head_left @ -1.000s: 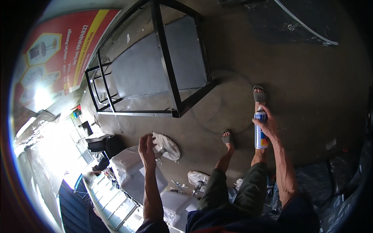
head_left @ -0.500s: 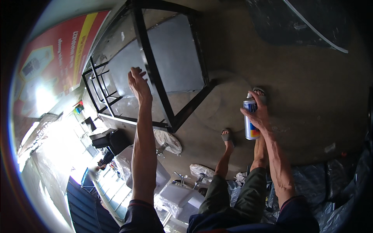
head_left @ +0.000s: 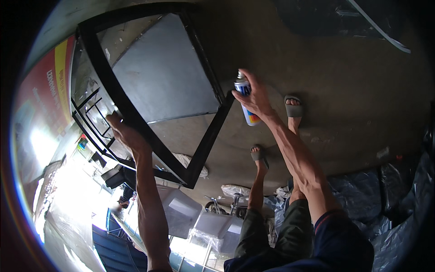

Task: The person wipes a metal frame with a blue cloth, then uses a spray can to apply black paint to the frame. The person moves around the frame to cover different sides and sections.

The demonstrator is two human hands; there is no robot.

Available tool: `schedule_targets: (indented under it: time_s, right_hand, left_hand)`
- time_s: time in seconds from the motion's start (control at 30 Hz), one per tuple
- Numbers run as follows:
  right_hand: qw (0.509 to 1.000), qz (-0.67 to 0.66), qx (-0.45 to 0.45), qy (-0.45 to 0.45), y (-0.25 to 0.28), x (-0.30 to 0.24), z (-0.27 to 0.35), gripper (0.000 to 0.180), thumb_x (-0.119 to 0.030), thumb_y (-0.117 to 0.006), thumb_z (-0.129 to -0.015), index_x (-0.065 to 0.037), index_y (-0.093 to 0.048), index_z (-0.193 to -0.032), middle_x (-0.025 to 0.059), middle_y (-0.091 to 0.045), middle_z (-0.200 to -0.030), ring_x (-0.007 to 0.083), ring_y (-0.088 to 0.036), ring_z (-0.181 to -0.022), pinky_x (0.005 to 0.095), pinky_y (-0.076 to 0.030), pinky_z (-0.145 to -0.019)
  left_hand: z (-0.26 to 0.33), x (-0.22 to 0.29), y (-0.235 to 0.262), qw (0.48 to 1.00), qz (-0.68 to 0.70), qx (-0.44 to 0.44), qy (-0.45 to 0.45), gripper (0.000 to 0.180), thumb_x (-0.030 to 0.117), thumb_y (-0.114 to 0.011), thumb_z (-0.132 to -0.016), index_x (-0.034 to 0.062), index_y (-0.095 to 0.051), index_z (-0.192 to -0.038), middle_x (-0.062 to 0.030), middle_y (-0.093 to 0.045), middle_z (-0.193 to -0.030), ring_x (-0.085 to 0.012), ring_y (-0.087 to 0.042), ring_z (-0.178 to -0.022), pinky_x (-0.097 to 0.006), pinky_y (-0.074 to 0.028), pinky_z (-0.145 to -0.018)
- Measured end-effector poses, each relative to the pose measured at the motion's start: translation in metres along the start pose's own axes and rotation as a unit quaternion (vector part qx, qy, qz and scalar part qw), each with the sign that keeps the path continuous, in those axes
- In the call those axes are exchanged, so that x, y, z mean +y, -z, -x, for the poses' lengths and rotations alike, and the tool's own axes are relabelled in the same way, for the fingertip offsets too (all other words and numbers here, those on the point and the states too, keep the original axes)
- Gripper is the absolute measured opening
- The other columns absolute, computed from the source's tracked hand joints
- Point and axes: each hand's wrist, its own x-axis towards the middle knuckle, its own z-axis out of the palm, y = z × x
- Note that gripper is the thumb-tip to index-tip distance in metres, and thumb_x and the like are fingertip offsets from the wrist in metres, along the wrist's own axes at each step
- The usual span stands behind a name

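Note:
My left hand [head_left: 131, 137] is closed at the near bar of a black metal frame [head_left: 118, 97], its fingertips partly lost against the dark bar. The frame is rectangular and leans with that long bar closest to me. Behind it a grey flat panel [head_left: 165, 72] shows through the opening. A spray can [head_left: 250, 116], white and blue with a red and yellow patch low down, is wrapped by my right hand [head_left: 258, 97]. My index finger lies at the nozzle on top. The can tilts slightly beside the frame's right corner, not touching it as far as I see.
Dark plastic sheeting [head_left: 358, 190] lies at the lower right. Wrapped pale chairs [head_left: 217, 226] stand near my legs. A red and yellow banner [head_left: 50, 90] hangs on the left. A pale strip [head_left: 380, 27] rests on a dark sheet at the upper right.
My left hand has come down and left onto the frame's bar. The frame has shifted left and tipped nearer. My right hand has carried the spray can left and up, close to the frame.

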Motion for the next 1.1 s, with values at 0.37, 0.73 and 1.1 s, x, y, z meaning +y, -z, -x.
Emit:
schedule_targets:
  time_s: [0.37,0.73,1.1]
  right_hand:
    - [0.967,0.012,0.17,0.187,-0.037,-0.042,-0.24,0.071,-0.023,-0.09,-0.081,-0.016,-0.053,-0.141,0.0221,-0.067,-0.111,0.0443,-0.069,-0.096,0.0548,-0.058,-0.084]
    - [0.995,0.086,-0.04,-0.041,-0.043,0.025,-0.059,0.072,-0.017,-0.087,-0.083,-0.014,-0.054,-0.147,0.0195,-0.071,-0.119,0.0405,-0.071,-0.108,0.05,-0.059,-0.094]
    - [0.981,0.05,0.148,0.118,-0.036,-0.005,-0.156,0.072,-0.02,-0.089,-0.081,-0.015,-0.053,-0.143,0.0204,-0.064,-0.112,0.0414,-0.067,-0.098,0.0519,-0.057,-0.085]
  left_hand:
    - [-0.003,-0.009,0.004,0.998,0.002,-0.047,0.042,0.096,0.072,-0.025,-0.111,-0.0097,-0.041,-0.159,-0.0257,-0.044,-0.166,-0.0337,-0.042,-0.154,-0.045,-0.026,-0.13]
    - [0.001,0.0,0.005,0.995,-0.013,-0.083,0.048,0.081,0.064,-0.02,-0.115,-0.0002,-0.057,-0.148,-0.0177,-0.07,-0.135,-0.0283,-0.07,-0.119,-0.044,-0.05,-0.105]
    - [-0.003,-0.008,0.004,0.996,-0.036,-0.086,-0.015,0.085,0.068,-0.016,-0.113,0.0002,-0.061,-0.135,-0.0188,-0.072,-0.11,-0.0231,-0.073,-0.094,-0.042,-0.061,-0.092]
